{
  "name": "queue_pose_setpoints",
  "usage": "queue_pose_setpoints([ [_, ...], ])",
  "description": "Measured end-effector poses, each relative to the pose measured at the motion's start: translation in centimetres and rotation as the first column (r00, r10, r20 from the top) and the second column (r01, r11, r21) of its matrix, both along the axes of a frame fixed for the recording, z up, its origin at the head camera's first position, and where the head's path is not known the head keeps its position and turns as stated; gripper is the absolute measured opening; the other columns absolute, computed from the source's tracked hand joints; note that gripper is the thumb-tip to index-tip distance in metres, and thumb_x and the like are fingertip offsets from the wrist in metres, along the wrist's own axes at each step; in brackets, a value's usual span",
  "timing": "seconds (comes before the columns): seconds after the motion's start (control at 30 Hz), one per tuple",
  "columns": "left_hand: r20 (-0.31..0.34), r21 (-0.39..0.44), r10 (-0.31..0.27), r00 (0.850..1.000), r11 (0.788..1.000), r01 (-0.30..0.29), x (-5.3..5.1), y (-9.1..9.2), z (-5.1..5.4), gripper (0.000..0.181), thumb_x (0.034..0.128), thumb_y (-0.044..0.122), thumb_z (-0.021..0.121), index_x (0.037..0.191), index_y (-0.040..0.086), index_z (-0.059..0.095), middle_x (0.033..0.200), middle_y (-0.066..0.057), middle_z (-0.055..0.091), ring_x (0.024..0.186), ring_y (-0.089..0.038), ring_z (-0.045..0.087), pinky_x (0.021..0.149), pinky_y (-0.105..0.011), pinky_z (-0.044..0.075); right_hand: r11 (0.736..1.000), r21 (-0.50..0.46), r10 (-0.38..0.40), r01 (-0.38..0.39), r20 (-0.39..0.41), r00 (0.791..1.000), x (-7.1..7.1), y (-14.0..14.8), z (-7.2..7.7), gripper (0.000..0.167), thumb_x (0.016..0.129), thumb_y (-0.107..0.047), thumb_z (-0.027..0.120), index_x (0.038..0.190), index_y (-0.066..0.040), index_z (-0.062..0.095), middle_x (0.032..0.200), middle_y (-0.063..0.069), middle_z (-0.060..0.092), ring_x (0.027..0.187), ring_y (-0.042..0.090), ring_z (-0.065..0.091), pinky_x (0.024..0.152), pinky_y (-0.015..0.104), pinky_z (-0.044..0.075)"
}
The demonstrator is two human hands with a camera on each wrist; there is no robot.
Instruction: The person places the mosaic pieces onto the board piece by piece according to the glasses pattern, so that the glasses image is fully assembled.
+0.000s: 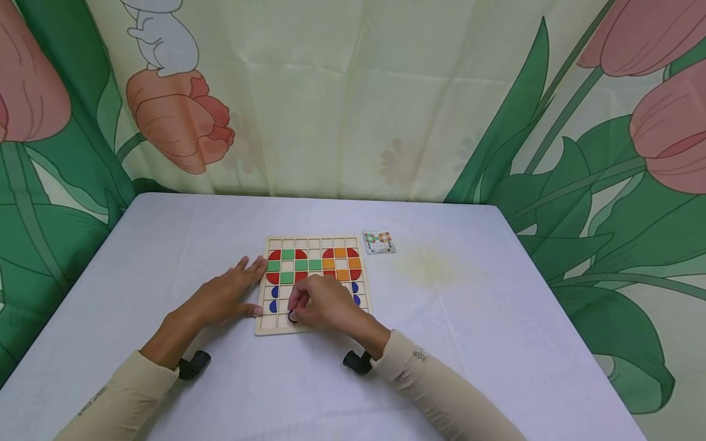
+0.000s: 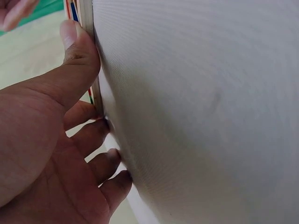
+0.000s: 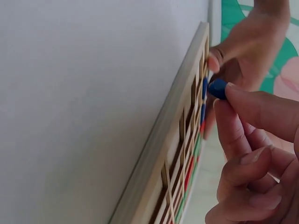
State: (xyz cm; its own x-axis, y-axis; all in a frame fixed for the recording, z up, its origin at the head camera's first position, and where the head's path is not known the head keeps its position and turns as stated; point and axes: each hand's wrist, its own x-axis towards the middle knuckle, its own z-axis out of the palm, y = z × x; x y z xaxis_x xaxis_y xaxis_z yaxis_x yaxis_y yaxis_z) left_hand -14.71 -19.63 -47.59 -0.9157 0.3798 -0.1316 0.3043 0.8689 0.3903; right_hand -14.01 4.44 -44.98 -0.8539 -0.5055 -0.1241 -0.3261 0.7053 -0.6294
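Note:
A wooden grid board point(image 1: 314, 244) lies on the table, its upper cells filled with red, green and orange pieces. Lower down, dark blue rounded pieces point(image 1: 274, 293) sit near both sides. My left hand point(image 1: 228, 291) rests at the board's left edge, fingers spread, the thumb touching the rim near the lower left corner. Over the lower part of the board, my right hand point(image 1: 325, 303) pinches a small blue piece point(image 3: 217, 88) between thumb and index finger. In the right wrist view that piece is just above the grid. My right hand hides several middle cells.
A small pattern card point(image 1: 379, 241) with coloured shapes lies beyond the board's upper right corner. A white cloth point(image 1: 469, 343) covers the table, with a faint yellowish stain to the right. Printed curtains hang behind and at the sides. Each wrist carries a black device point(image 1: 193, 365).

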Motion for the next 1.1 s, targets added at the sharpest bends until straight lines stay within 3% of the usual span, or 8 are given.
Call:
queue_pose_setpoints([
  [0.33,0.005,-0.001,0.012,1.000,1.000,-0.012,-0.1,0.1,-0.2,0.106,0.0834,0.037,0.089,0.167,0.008,0.031,0.174,-0.021,0.027,0.159,-0.055,0.021,0.115,-0.077,0.036,0.999,0.035,0.012,-0.011,-0.030,0.999,-0.2,-2.0,-0.8,0.013,0.090,-0.015,0.086,0.083,-0.019,0.076,0.070,-0.011,0.068,0.067,0.004,0.060,0.060,0.020,0.047],
  [0.77,-0.003,-0.016,0.007,1.000,1.000,-0.007,-0.1,0.1,-0.2,0.107,0.0819,0.037,0.090,0.167,0.007,0.032,0.173,-0.022,0.028,0.159,-0.055,0.021,0.114,-0.077,0.037,0.998,0.060,-0.033,0.030,0.040,0.999,0.2,-2.7,-0.6,0.014,0.089,-0.017,0.088,0.080,-0.019,0.077,0.069,-0.008,0.066,0.070,0.009,0.061,0.059,0.022,0.048],
  [1.1,-0.005,-0.014,0.007,1.000,1.000,-0.007,-0.2,0.2,-0.1,0.107,0.0814,0.035,0.091,0.166,0.007,0.032,0.173,-0.022,0.029,0.159,-0.055,0.022,0.113,-0.077,0.038,0.999,0.046,-0.025,0.024,0.029,0.999,0.4,-2.6,-0.6,0.011,0.090,-0.016,0.088,0.082,-0.018,0.080,0.069,-0.010,0.067,0.070,0.007,0.060,0.060,0.021,0.048],
])
